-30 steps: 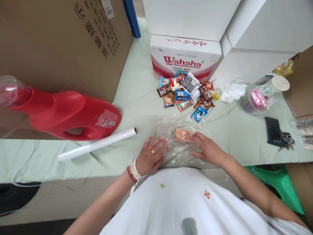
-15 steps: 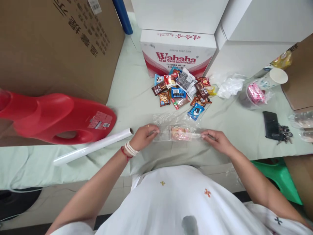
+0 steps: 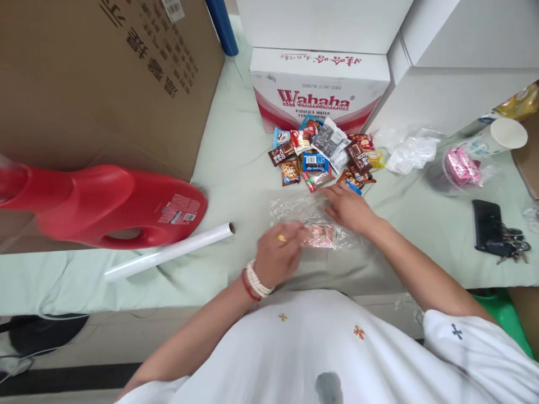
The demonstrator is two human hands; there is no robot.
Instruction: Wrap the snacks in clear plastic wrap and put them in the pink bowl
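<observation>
A counter (image 3: 236, 168) under a pale green cloth spans the view. A tall brown cardboard box (image 3: 138, 123) stands at its left, and a white carton (image 3: 320, 90) printed "Wahaha" stands at the back. A red jug (image 3: 105, 202) lies in front of the cardboard box, with a slim white roll (image 3: 170, 251) beside it. A heap of small wrapped snacks (image 3: 315, 161) sits against the carton. Nearer the person, clear crinkled plastic (image 3: 290, 206) lies flat. The left hand (image 3: 280, 252), blurred, has its fingers bent at the left end of a packet; whether they grip it, I cannot tell. The right hand (image 3: 347, 207) reaches over the plastic toward the heap, fingers loosely extended, thumb apart, nothing seen in them. Smallest, the pink packet (image 3: 320, 236) lies on the plastic.
</observation>
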